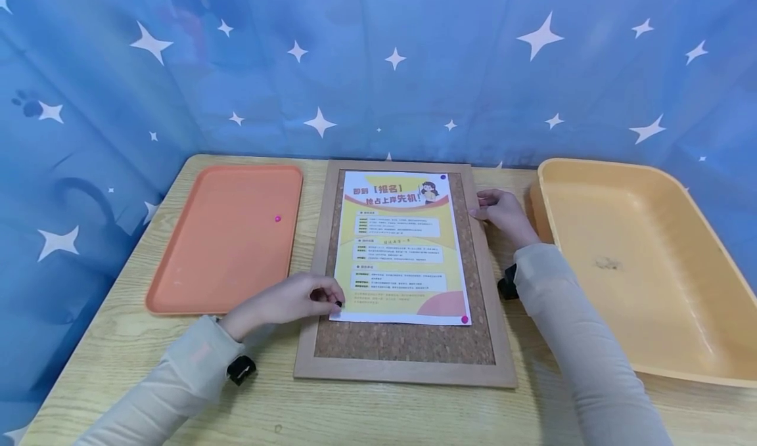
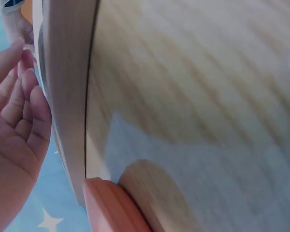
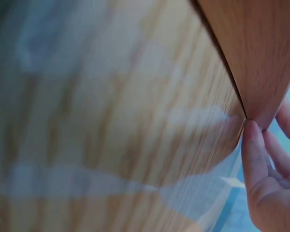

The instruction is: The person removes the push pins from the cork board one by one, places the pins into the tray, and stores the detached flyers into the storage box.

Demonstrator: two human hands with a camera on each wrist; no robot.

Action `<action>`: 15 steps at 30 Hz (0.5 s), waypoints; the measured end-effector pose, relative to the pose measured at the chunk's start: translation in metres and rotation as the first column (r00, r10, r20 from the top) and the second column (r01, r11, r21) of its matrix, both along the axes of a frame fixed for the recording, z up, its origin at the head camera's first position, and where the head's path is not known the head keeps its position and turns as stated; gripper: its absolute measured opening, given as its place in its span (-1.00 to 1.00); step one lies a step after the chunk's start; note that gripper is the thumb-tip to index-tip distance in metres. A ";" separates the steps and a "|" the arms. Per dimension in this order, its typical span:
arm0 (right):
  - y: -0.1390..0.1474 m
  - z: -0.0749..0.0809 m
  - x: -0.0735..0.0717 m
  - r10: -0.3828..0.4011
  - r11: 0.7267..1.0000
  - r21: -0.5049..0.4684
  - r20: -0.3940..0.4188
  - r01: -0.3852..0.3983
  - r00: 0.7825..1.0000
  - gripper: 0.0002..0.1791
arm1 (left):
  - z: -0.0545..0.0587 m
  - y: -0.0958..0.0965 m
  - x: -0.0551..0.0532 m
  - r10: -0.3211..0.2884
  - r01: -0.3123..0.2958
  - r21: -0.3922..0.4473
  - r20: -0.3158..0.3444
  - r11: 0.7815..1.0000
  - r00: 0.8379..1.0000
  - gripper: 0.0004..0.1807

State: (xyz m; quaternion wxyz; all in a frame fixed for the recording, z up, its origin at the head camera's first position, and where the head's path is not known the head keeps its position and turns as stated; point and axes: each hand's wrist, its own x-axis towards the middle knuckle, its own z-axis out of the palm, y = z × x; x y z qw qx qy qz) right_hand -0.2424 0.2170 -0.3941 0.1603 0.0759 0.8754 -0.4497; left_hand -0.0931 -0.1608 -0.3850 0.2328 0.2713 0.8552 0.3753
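A corkboard (image 1: 408,344) in a wooden frame lies on the table, bearing a yellow and white printed poster (image 1: 396,249). At the poster's lower left corner, my left hand (image 1: 298,299) pinches a small dark pushpin (image 1: 339,304) between thumb and fingertips. In the left wrist view that pin is hidden. My right hand (image 1: 505,215) grips the right side of the frame, with fingertips at its edge in the right wrist view. A purple pushpin (image 1: 443,177) sits in the poster's top right corner, a magenta pushpin (image 1: 464,320) in its lower right.
Left of the board lies an orange tray (image 1: 221,249) with one pink pushpin (image 1: 278,219) on it. A deep yellow bin (image 1: 639,262) stands on the right, near my right forearm. Behind the wooden table (image 1: 378,413) hangs a blue curtain (image 1: 355,58) with white stars.
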 end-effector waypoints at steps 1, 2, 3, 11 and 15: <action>0.000 0.000 0.000 -0.002 1.000 0.000 0.002 0.002 1.000 -0.36 | 0.001 -0.001 -0.001 0.005 -0.005 0.007 0.004 1.000 1.000 -0.92; 0.000 -0.001 0.000 -0.005 1.000 -0.001 0.003 0.005 1.000 -0.35 | 0.002 -0.001 -0.001 0.010 -0.010 0.015 0.005 1.000 1.000 -0.91; 0.000 -0.001 0.000 -0.008 1.000 0.000 0.005 0.008 1.000 -0.35 | 0.002 -0.002 -0.002 0.017 -0.017 0.021 0.006 1.000 1.000 -0.90; -0.001 0.000 -0.001 -0.007 1.000 0.005 0.009 0.007 1.000 -0.35 | 0.009 -0.011 -0.012 0.142 -0.142 0.039 0.016 0.989 0.990 -0.86; 0.000 0.000 -0.001 -0.012 1.000 -0.001 0.015 0.012 1.000 -0.35 | 0.011 -0.017 -0.019 0.223 -0.223 0.022 0.000 0.975 0.975 -0.84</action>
